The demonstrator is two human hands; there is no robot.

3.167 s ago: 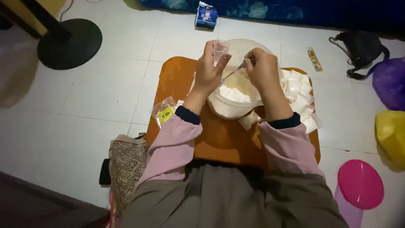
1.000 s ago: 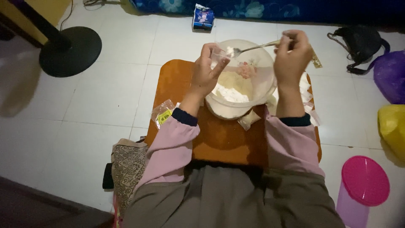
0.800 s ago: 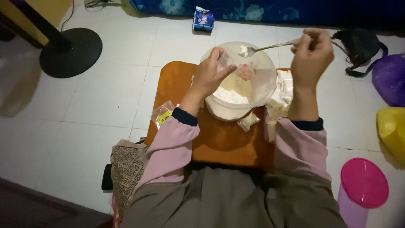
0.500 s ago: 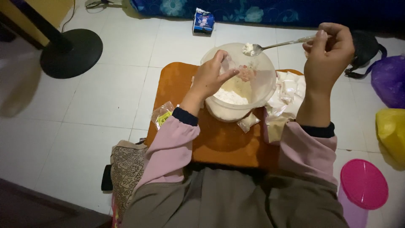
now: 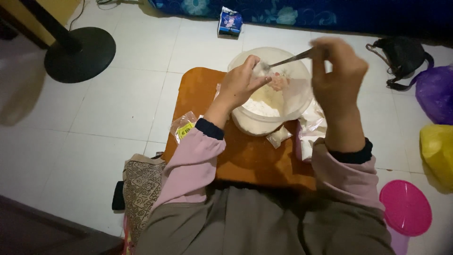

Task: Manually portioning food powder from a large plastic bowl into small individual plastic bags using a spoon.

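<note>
A large clear plastic bowl [image 5: 297, 101] of white powder stands on an orange board [image 5: 245, 158] on the tiled floor. My left hand [image 5: 240, 85] holds a small clear plastic bag over the bowl's near left rim. My right hand [image 5: 337, 71] grips a metal spoon [image 5: 290, 59] by its handle; the spoon's tip points into the bag's mouth. Small filled clear bags [image 5: 306, 134] lie on the board to the right of the bowl, and one small filled packet [image 5: 278, 137] lies just in front of it.
A packet with a yellow label [image 5: 184, 127] lies at the board's left edge. A black round stand base [image 5: 80, 52] is at far left, a blue packet [image 5: 230, 21] behind the bowl, a black bag [image 5: 401, 54], purple bag [image 5: 436, 92], yellow bag [image 5: 439, 151] and pink lid [image 5: 406, 208] to the right.
My right hand, which had swung the loaded spoon up and out to the right, has come back left, bringing the spoon's tip to the bag held by my left hand.
</note>
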